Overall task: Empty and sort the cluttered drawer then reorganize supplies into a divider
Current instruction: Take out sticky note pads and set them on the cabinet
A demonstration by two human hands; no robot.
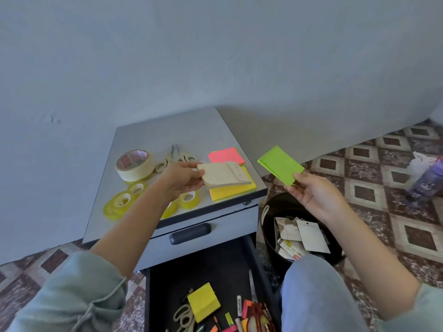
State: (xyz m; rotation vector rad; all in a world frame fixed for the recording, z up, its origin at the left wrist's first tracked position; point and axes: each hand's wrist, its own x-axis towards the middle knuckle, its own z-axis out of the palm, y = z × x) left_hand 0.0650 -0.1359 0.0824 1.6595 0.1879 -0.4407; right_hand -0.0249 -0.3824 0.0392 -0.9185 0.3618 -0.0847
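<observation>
My left hand [183, 179] grips a beige lined notepad [224, 174] just over the yellow sticky pad [233, 191] on the grey cabinet top [167, 133]. A pink sticky pad [226, 155] lies behind it. My right hand [311, 195] pinches a green sticky pad [280, 165] in the air to the right of the cabinet, above the bin. The open black drawer [203, 267] below holds a yellow sticky pad [203, 301], scissors [184, 317], pens and coloured flags.
On the cabinet top lie a roll of masking tape [134, 165], several small yellow tape rolls [122, 200] and scissors [176, 156]. A black bin [271, 207] with paper scraps stands on the right. A purple bottle [425, 180] stands on the tiled floor.
</observation>
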